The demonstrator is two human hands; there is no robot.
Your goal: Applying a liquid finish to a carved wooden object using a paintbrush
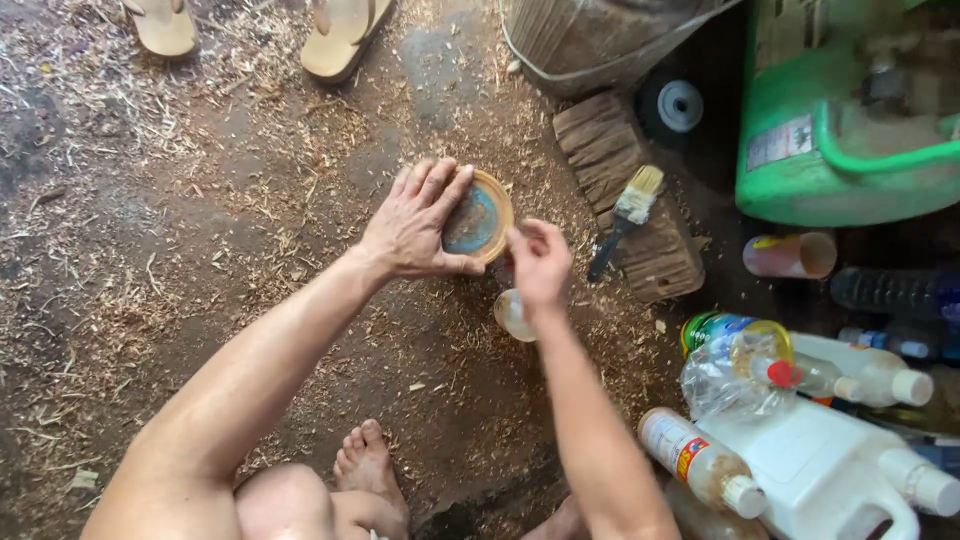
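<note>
Dirt floor [150,250] covered in sawdust and wood shavings. Top left, two sandals [250,30] lying near each other, well apart from me. My knee and bare foot [368,465] at the bottom, foot flat on the floor.

My left hand [415,225] is clamped over the left side of a small round can [480,215], fingers curled on its rim, thumb along the near edge. Can sits tilted toward me, blue-grey inside, tan rim. My right hand [538,262] is just beside the can on its right, fingers pinched together at the rim; I cannot tell what it pinches, if anything. A small clear cup [512,315] lies on the floor right under that wrist.

Right of the hands, a wood block [610,150] runs diagonally, with a paintbrush [625,215] resting on it, bristles up, dark handle pointing down toward my right hand. Behind it a small wheel [678,105]. Far right, a green machine [850,120], a plastic cup [790,255] on its side, and a cluster of bottles [860,370] and a white jug [820,470] lying together near my right forearm.
</note>
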